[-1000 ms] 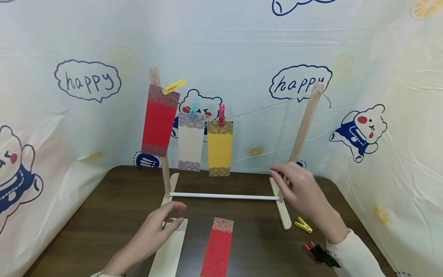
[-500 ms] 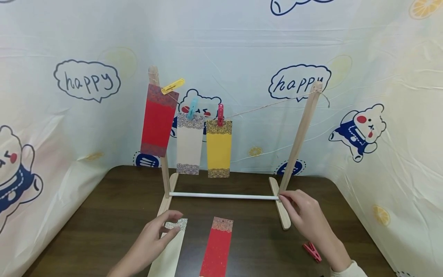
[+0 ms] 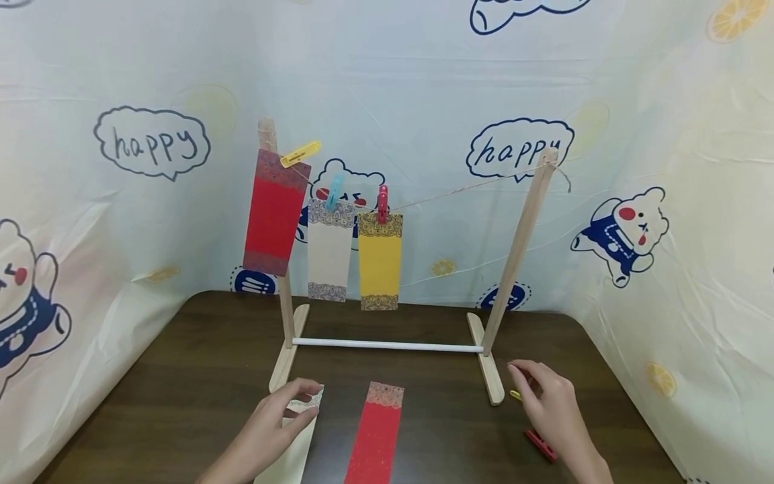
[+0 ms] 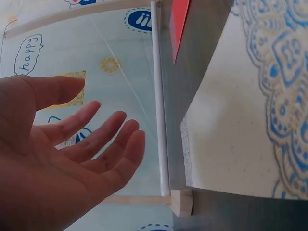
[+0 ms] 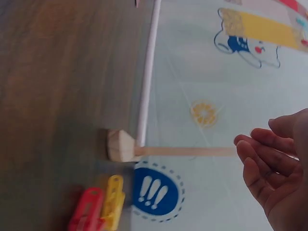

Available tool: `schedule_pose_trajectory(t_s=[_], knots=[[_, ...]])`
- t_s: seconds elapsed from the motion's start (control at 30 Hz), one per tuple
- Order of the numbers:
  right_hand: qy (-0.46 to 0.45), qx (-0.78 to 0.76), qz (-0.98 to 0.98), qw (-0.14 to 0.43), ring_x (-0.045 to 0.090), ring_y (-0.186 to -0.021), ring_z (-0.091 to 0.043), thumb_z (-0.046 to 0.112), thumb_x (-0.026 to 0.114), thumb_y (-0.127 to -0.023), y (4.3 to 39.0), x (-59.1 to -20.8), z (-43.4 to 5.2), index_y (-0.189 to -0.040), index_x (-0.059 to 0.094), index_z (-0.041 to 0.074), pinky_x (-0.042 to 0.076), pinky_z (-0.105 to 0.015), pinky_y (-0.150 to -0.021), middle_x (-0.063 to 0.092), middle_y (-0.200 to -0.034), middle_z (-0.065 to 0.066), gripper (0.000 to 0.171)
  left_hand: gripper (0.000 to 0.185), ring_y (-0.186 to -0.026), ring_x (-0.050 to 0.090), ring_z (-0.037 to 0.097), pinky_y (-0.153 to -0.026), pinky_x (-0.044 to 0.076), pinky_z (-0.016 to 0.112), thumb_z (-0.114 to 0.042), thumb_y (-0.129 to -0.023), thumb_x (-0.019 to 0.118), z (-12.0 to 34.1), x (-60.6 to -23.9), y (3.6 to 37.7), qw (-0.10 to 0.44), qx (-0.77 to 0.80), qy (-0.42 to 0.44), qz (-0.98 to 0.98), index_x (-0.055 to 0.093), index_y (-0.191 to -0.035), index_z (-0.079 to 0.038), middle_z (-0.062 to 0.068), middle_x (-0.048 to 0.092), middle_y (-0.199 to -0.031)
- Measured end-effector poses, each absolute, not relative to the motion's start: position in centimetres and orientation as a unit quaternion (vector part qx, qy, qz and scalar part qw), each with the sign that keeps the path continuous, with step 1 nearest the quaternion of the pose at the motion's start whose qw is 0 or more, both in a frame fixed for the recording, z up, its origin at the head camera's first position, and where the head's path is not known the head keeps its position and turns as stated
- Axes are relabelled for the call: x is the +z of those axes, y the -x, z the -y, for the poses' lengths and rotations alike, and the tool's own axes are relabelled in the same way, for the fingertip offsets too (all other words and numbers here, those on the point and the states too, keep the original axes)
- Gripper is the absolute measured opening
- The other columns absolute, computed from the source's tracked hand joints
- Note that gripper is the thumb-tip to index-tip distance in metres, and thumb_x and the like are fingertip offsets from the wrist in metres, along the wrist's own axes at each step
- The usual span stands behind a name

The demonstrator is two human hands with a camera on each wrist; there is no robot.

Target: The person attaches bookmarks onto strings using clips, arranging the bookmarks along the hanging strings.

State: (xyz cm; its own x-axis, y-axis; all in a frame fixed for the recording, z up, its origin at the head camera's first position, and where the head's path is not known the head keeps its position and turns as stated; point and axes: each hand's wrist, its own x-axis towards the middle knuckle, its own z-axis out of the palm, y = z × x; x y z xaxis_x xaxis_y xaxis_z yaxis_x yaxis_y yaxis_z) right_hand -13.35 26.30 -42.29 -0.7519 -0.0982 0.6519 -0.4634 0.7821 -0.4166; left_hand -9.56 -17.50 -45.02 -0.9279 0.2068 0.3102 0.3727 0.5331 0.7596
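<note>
My left hand (image 3: pixel 263 430) hovers over a white card (image 3: pixel 284 460) with a lace-patterned end, fingers loosely bent and nothing between them. In the left wrist view its palm shows bare. My right hand (image 3: pixel 556 417) hangs above the table right of the stand, thumb close to the fingertips; the right wrist view shows nothing in it. Under it lie a yellow clothespin (image 5: pixel 114 202), mostly hidden in the head view, and a red clothespin (image 3: pixel 540 446). Between the hands, a red card (image 3: pixel 375 430) lies on the table.
A wooden stand (image 3: pixel 517 249) with a white crossbar (image 3: pixel 387 345) carries a string (image 3: pixel 447 193). From it hang a red card (image 3: pixel 275 215), a white card (image 3: pixel 328 259) and a yellow card (image 3: pixel 379 262), each clipped by a clothespin. A printed cloth (image 3: pixel 387 81) rises behind.
My right hand has come down from the stand's right post and moved right, over the clothespins on the table. My left hand has stayed nearly still above the white card.
</note>
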Motion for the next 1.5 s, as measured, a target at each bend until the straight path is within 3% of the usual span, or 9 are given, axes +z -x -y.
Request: schedule_pose_trajectory(t_s=[0.23,0.43,0.6,0.73,0.93,1.2,1.5], knots=[[-0.098,0.338,0.891,0.286,0.058,-0.063,-0.003,0.008,0.071,-0.092,13.2,-44.4,-27.4,-0.093,0.074,0.013,0.045,-0.016,-0.055,0.072,-0.080,0.003,0.006,0.021,-0.102,0.062,0.027,-0.071,0.054,0.029,-0.012,-0.092,0.071,18.3,-45.8,9.5,0.086,-0.446,0.179,0.873,0.065,-0.112,-0.011,0.005,0.068,-0.112],[-0.039,0.399,0.892,0.208,0.067,-0.069,-0.011,0.018,0.069,-0.096,13.0,-46.0,-28.5,-0.098,0.075,0.010,0.050,-0.022,-0.060,0.074,-0.085,-0.003,0.011,0.020,-0.103,0.061,0.019,-0.070,0.055,0.028,-0.013,-0.091,0.072,19.0,-46.6,9.4,0.087,-0.454,0.190,0.866,0.065,-0.109,-0.010,0.006,0.068,-0.110],[0.009,0.461,0.874,0.152,0.069,-0.073,-0.017,0.021,0.065,-0.098,13.3,-47.0,-29.5,-0.104,0.074,0.005,0.053,-0.027,-0.061,0.074,-0.090,-0.010,0.020,0.019,-0.110,0.057,0.015,-0.078,0.055,0.027,-0.017,-0.096,0.067,20.0,-46.4,9.6,0.033,-0.491,0.149,0.858,0.065,-0.113,-0.009,0.004,0.065,-0.117],[0.033,0.534,0.838,0.111,0.069,-0.076,-0.018,0.019,0.064,-0.099,13.7,-47.7,-30.3,-0.111,0.070,-0.003,0.056,-0.031,-0.063,0.074,-0.097,-0.013,0.026,0.018,-0.107,0.060,0.014,-0.084,0.052,0.029,-0.019,-0.098,0.065,20.9,-46.1,9.9,0.016,-0.498,0.099,0.861,0.066,-0.113,-0.008,0.002,0.066,-0.114],[0.071,0.607,0.790,0.057,0.068,-0.080,-0.018,0.020,0.063,-0.100,14.2,-48.3,-31.4,-0.121,0.063,-0.008,0.056,-0.031,-0.066,0.075,-0.100,-0.008,0.035,0.020,-0.104,0.062,0.020,-0.079,0.052,0.028,-0.021,-0.098,0.065,21.8,-46.6,10.1,-0.001,-0.505,0.039,0.862,0.067,-0.111,-0.006,0.006,0.069,-0.111],[0.059,0.595,0.800,0.041,0.068,-0.082,-0.020,0.017,0.061,-0.100,14.1,-48.9,-31.6,-0.124,0.060,-0.008,0.056,-0.032,-0.067,0.073,-0.105,-0.016,0.034,0.023,-0.105,0.064,0.024,-0.078,0.053,0.028,-0.022,-0.099,0.063,22.2,-46.9,10.4,-0.034,-0.513,0.045,0.857,0.065,-0.110,-0.002,0.010,0.068,-0.109],[0.060,0.551,0.830,0.066,0.068,-0.086,-0.017,0.016,0.063,-0.099,14.1,-48.2,-32.3,-0.121,0.064,-0.005,0.055,-0.031,-0.070,0.071,-0.107,-0.017,0.030,0.005,-0.087,0.066,0.013,-0.073,0.051,0.028,-0.014,-0.095,0.068,21.8,-46.8,10.1,0.017,-0.436,0.019,0.900,0.070,-0.092,-0.010,-0.002,0.071,-0.093]])
